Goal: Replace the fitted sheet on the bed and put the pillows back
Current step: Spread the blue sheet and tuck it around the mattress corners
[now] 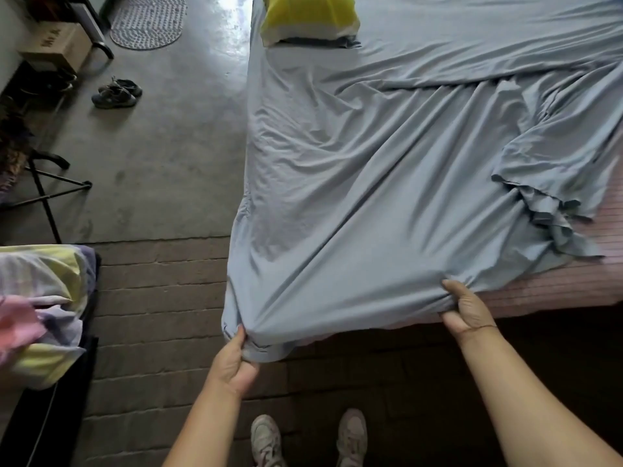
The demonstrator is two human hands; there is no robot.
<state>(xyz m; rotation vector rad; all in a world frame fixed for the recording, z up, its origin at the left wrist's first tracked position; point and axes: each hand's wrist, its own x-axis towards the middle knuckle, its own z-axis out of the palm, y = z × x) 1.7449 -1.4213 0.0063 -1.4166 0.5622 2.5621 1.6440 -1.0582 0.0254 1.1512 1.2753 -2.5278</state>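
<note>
A light blue fitted sheet (pixel 371 170) lies spread and wrinkled over the bed, its near left corner hanging over the mattress corner. My left hand (pixel 236 362) grips that hanging corner at its hem. My right hand (pixel 467 308) grips a bunched fold of the sheet at the bed's near edge. To the right the sheet's edge is crumpled, leaving the pinkish mattress surface (pixel 556 284) bare. A yellow and white pillow (pixel 308 16) lies on the sheet at the far end.
A pile of pastel bedding (pixel 40 308) sits on a dark stand at the left. A pair of dark shoes (pixel 116 92), a round mat (pixel 148 21), a cardboard box (pixel 55 47) and a black rack frame (pixel 47 193) stand on the grey floor. My feet show below.
</note>
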